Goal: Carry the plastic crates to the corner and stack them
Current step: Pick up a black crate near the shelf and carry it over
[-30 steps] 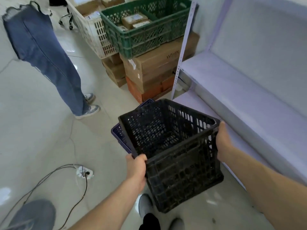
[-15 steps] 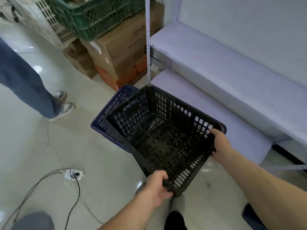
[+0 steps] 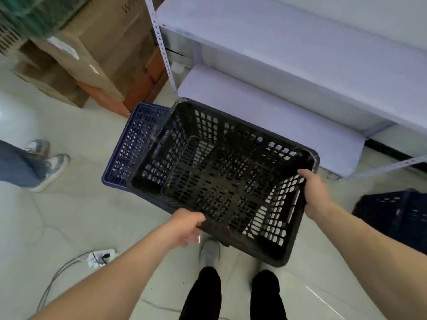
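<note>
Black crate [image 3: 221, 181] held at frame centre, above glossy pale floor tiles [image 3: 69, 227]. Gripped at the near rim, 7 o'clock, by the left hand [image 3: 184, 227], fingers curled round the edge. Gripped at the side rim, 3 o'clock, by the right hand [image 3: 314, 192], closed over the edge. Moulded in rigid plastic: rectangular, round-cornered, with slotted lattice walls and a gridded base. Exposed a bare, scuffed base inside. Overlapped a blue crate [image 3: 136, 142] of like lattice pattern projecting at 10 o'clock; contact between the two not determinable. Positioned just short of matt white shelving [image 3: 277, 54] at 1 o'clock. Stacked at 11 o'clock: brown cardboard boxes [image 3: 99, 54], topped by a blurred green crate [image 3: 34, 17]. Placed at 3 o'clock, frame edge: another dark lattice crate [image 3: 397, 215]. Placed at 8 o'clock: white power strip [image 3: 101, 257] with grey cables
</note>
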The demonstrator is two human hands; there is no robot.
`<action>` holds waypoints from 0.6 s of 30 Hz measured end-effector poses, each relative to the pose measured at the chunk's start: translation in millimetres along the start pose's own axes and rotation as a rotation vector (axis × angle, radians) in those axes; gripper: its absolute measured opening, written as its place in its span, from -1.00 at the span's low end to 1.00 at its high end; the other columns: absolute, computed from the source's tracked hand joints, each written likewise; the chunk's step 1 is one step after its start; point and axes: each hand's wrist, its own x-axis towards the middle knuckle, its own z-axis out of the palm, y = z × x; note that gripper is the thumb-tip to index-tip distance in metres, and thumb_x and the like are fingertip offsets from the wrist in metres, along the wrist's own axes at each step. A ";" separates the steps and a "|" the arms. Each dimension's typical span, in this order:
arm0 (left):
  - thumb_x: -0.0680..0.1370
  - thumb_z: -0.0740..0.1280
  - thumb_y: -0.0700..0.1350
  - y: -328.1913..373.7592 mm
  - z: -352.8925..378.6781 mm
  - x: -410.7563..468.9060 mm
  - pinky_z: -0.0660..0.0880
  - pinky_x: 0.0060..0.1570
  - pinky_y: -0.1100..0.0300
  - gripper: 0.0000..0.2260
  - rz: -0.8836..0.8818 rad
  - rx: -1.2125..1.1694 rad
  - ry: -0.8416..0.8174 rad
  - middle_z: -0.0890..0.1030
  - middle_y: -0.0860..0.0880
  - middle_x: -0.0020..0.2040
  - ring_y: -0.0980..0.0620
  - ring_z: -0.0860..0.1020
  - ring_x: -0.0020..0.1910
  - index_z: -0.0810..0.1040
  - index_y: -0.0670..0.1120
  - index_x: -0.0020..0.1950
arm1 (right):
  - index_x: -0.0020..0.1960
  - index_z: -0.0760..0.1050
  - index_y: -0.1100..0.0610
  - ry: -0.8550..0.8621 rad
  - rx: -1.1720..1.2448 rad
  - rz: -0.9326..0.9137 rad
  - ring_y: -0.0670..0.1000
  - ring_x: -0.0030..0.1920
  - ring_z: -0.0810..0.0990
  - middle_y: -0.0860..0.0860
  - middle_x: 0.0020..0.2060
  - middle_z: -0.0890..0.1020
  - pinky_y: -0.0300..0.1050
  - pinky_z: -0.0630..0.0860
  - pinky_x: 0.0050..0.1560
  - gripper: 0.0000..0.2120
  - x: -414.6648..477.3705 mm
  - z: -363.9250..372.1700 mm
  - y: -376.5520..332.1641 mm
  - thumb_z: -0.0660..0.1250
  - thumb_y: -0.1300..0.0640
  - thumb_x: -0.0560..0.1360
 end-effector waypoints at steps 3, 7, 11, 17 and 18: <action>0.56 0.36 -0.08 24.5 -43.8 20.6 0.46 -0.16 0.11 -0.85 0.231 0.046 0.363 0.65 -0.18 -0.06 -0.16 0.62 -0.14 0.59 -0.16 0.00 | 0.34 0.52 0.15 0.048 0.005 0.010 0.18 0.00 0.76 0.15 0.05 0.75 0.14 0.67 0.05 -0.46 9.8 -8.1 18.3 0.41 -0.04 0.41; 0.44 0.44 0.05 52.3 -100.3 46.6 0.43 0.25 -0.10 -0.53 0.391 0.407 0.767 0.49 -0.22 0.28 -0.28 0.48 0.26 0.52 -0.12 0.28 | 0.41 0.44 0.10 0.138 0.006 0.070 0.22 0.13 0.69 0.12 0.20 0.68 0.31 0.58 0.23 -0.12 52.2 -22.2 58.4 0.52 -0.25 0.19; 0.31 0.47 0.06 71.7 -130.7 59.4 0.48 0.25 -0.10 -0.39 0.320 0.292 0.553 0.58 -0.18 0.26 -0.25 0.54 0.21 0.49 -0.09 0.33 | 0.29 0.51 0.13 0.168 -0.018 0.050 0.20 0.04 0.70 0.10 0.06 0.71 0.23 0.62 0.17 -0.48 -6.8 -0.7 44.1 0.41 -0.08 0.41; 0.35 0.40 -0.13 88.9 -136.3 57.4 0.56 0.13 -0.15 -0.59 0.241 0.001 0.460 0.64 -0.23 0.11 -0.26 0.61 0.03 0.56 -0.19 0.18 | 0.09 0.60 0.23 0.225 0.103 0.069 0.21 -0.07 0.74 0.13 -0.13 0.75 0.29 0.66 0.09 -0.60 -14.1 -14.9 42.3 0.40 -0.02 0.36; 0.36 0.38 -0.16 89.0 -132.2 54.1 0.56 0.11 -0.20 -0.65 0.230 -0.059 0.444 0.64 -0.26 0.06 -0.27 0.62 -0.02 0.55 -0.22 0.13 | 0.11 0.60 0.25 0.241 0.135 0.088 0.20 -0.11 0.73 0.14 -0.15 0.73 0.26 0.68 0.05 -0.60 -17.4 -20.8 40.9 0.39 0.00 0.39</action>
